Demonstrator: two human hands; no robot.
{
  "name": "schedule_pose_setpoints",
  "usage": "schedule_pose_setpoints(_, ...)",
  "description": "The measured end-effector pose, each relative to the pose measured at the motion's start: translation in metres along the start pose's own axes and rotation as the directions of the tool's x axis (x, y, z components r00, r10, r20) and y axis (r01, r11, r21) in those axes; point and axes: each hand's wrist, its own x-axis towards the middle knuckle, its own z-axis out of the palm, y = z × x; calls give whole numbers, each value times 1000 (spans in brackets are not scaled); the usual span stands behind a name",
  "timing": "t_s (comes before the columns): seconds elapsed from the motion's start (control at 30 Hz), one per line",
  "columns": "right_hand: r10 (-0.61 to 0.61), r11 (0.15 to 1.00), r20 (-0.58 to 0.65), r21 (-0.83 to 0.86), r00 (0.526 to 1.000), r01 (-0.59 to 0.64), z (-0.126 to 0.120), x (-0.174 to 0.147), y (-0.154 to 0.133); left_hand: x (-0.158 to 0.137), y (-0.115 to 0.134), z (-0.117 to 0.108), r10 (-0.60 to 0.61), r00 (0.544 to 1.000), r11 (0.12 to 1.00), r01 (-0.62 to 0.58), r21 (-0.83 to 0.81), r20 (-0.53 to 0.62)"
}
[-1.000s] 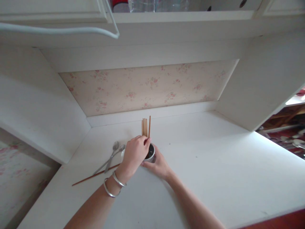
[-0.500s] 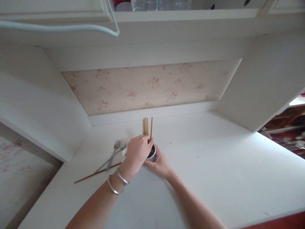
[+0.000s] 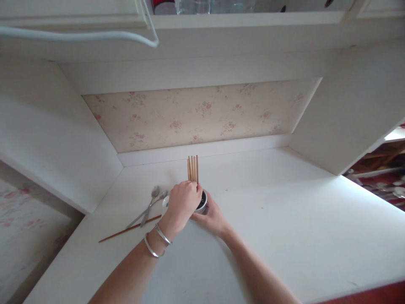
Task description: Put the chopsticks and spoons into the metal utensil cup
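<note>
My left hand (image 3: 184,200), with two silver bangles on its wrist, is closed around several wooden chopsticks (image 3: 193,169) whose tips rise beyond the fingers. Their lower ends are hidden by the hand. Just to the right is a small cup (image 3: 203,207) with a pale rim and dark inside, directly beside the left fingers. My right hand (image 3: 212,216) wraps around the cup's near and right side. Close to the left wrist, two metal spoons (image 3: 155,192) lie crossed over a single brown chopstick (image 3: 117,235). A white item (image 3: 165,203) is mostly covered by the left hand.
All of this rests on a white counter (image 3: 278,219) with panels at left and right. Behind is a floral-papered wall (image 3: 202,114). Overhead, a shelf (image 3: 247,21) holds clear glass or plastic items, and a white bar (image 3: 79,36) juts in at upper left.
The rightmost chopstick, earlier apart from the others, now stands close to the bunch. The chopsticks' tips have shifted slightly left. The right hand still holds the cup in the same spot.
</note>
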Motion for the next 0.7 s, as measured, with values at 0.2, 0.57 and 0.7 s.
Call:
schedule_pose_setpoints(0.2, -5, 1000, 9, -2, 1000, 5, -1, 0, -2, -10, -18, -11, 32, 995, 976, -50, -211, -91)
schedule_pose_setpoints(0.57, 16, 994, 40, 106, 999, -20, 0, 0, -4, -70, -54, 64, -103, 993, 365, -10, -931, -51)
schedule_pose_setpoints(0.7, 31, 994, 56, 106, 998, -37, 2, -3, -2, -70, -40, 73, 8, 1000, 237, -14, -971, -13)
